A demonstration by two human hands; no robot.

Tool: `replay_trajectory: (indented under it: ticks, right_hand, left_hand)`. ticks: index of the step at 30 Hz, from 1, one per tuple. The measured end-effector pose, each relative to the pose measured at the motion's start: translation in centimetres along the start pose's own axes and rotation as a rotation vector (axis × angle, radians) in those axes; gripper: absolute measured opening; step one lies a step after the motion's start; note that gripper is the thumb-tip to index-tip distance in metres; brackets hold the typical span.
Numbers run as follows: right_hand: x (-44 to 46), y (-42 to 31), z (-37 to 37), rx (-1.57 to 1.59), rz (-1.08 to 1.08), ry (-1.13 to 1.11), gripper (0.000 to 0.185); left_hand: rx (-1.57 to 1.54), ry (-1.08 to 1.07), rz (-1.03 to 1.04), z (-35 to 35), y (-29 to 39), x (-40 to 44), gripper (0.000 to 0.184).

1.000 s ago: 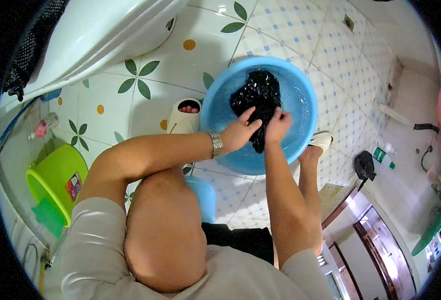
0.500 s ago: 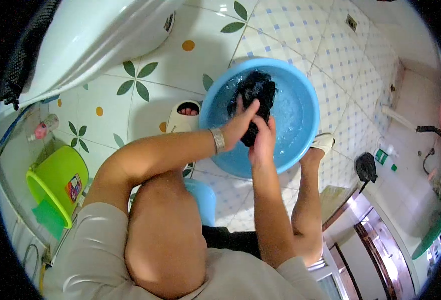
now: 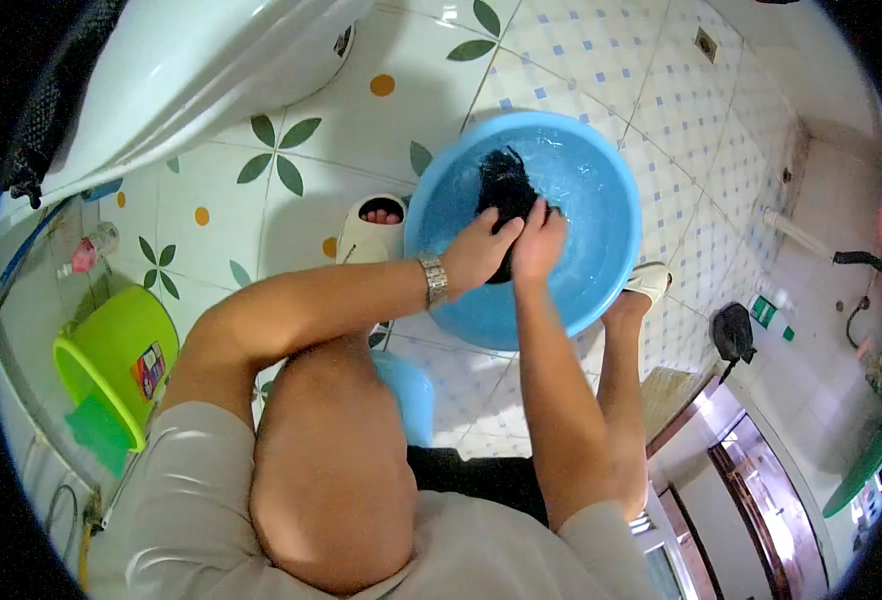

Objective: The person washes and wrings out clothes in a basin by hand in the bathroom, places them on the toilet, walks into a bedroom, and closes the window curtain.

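A blue plastic basin (image 3: 623,245) with water in it stands on the tiled floor in front of me. Over the water I hold a wet black cloth (image 3: 504,182), bunched up, its exact kind not clear. My left hand (image 3: 477,248), with a metal-band watch (image 3: 434,280) on the wrist, has its fingers closed on the cloth's near left part. Beside it, almost touching, my right hand (image 3: 540,243) grips the cloth from the right. The cloth's far end spreads loosely toward the basin's far side, and its near end shows below my hands.
My feet in white slippers (image 3: 369,243) flank the basin. A blue stool (image 3: 406,395) shows by my thigh. At left are a green bucket (image 3: 126,340) and a bottle (image 3: 96,245); at right, a white-and-green bottle (image 3: 771,317) and a black bag (image 3: 731,333). White fixture (image 3: 211,90) stands upper left.
The black cloth has been drawn together and lowered slightly toward me. My hands have shifted, the right one up and right, so both now grip the cloth side by side.
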State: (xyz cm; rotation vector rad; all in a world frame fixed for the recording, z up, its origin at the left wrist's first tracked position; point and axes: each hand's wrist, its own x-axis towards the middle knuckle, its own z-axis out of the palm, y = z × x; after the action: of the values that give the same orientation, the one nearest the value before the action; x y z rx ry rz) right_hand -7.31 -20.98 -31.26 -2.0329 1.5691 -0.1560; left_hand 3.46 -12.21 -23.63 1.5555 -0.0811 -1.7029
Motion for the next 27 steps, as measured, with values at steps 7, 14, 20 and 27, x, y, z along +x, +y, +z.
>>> replay_trajectory:
  ticks: [7,14,20,27]
  right_hand:
    - [2.2,-0.1,-0.5,0.03,-0.363,0.167,0.045]
    - [4.9,1.6,1.7,0.202,0.057,-0.297,0.047]
    - [-5.7,-4.3,-6.7,0.479,0.054,-0.454,0.037]
    - [-6.1,-6.3,-4.2,0.282,-0.267,-0.15,0.025]
  left_hand:
    - [0.145,0.188,0.222,0.9,-3.1,1.5,0.081]
    - [-0.201,-0.054,0.105,0.2,-0.9,0.0,0.089]
    - [-0.594,-0.013,0.138,-1.5,-0.4,3.4,0.1]
    - [-0.602,-0.244,-0.08,-1.9,-2.4,3.2,0.041]
